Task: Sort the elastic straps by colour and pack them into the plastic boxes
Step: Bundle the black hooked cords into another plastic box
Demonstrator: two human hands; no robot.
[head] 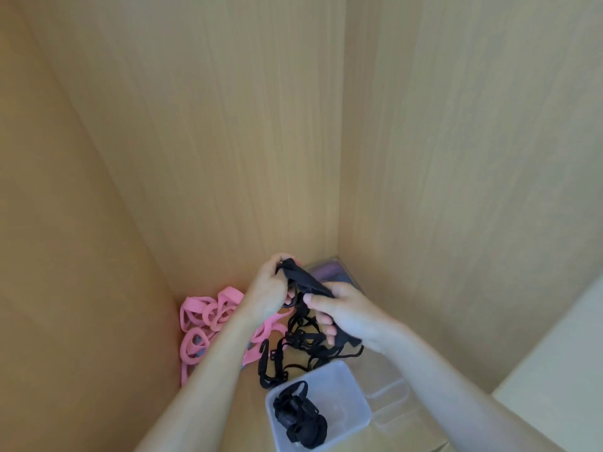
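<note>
Hands hold one black strap (305, 279) up in the air, above the wooden surface (251, 432). The left hand (270, 288) has its fingers curled tight round the top end of this strap. The right hand (346, 308) pinches the lower end between its thumb and fingers, and its other fingers hang down, a little bent. The strap is pulled out between the two hands.

Under the hands lies a messy heap of black straps (303, 349) on the surface. Some of them hang up toward the right hand. To the left of the heap is a pile of pink straps (208, 318), touching the wooden wall (81, 288) on that side. The left arm crosses over part of the pink pile.

Near the person stands a clear plastic box (357, 415). A few rolled-up black straps (300, 419) are inside it. Just beside it, on the right, is another clear plastic piece (388, 391); I cannot tell if it is a box or a lid. Far back in the corner, behind the hands, is a second clear box (329, 270) with something purple in it.
</note>
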